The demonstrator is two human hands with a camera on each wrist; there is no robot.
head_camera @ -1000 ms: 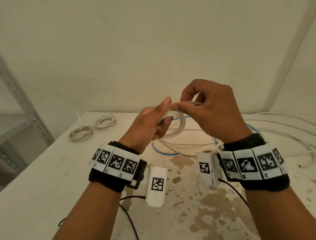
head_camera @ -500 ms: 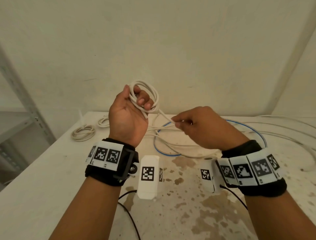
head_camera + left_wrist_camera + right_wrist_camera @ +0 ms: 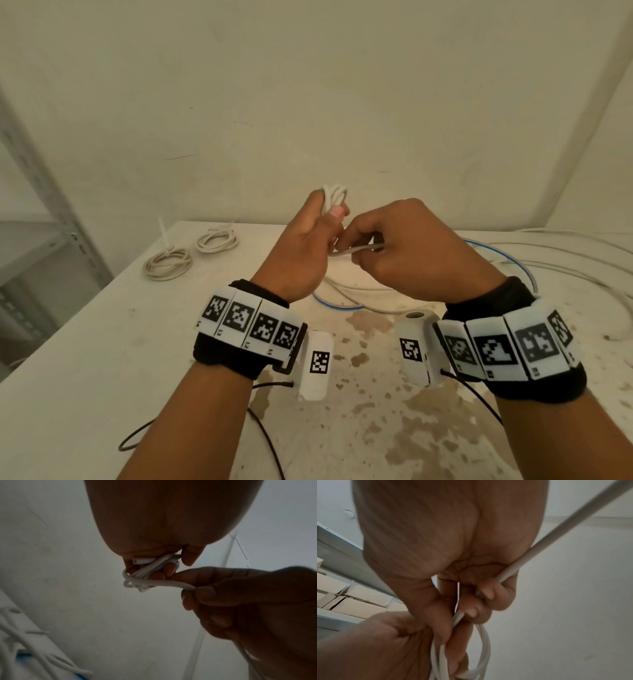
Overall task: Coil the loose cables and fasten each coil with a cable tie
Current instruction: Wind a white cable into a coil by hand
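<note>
The white table (image 3: 85,342) fills the lower head view, stained toward six o'clock, with a sprawl of loose cables (image 3: 548,260) lying across it from about one to three o'clock, one of them blue (image 3: 507,255). At ten o'clock sit two finished coils (image 3: 168,262), side by side, a cable tie (image 3: 161,231) sticking upright from the nearer one. Above the table's middle, the left hand (image 3: 301,253) is curled round a small white coil (image 3: 334,198), whose loops poke out above the fingers at twelve o'clock. The right hand (image 3: 407,250), just beside it at three o'clock, pinches the running strand of cable (image 3: 359,249) between thumb and forefinger, the other fingers curled over the length trailing toward the table. The cable looks light, smooth and springy, so I judge the loops will try to open unless clamped where they cross; the best hold is there, with the right hand feeding the strand close to the coil. No tie is on this coil yet.
</note>
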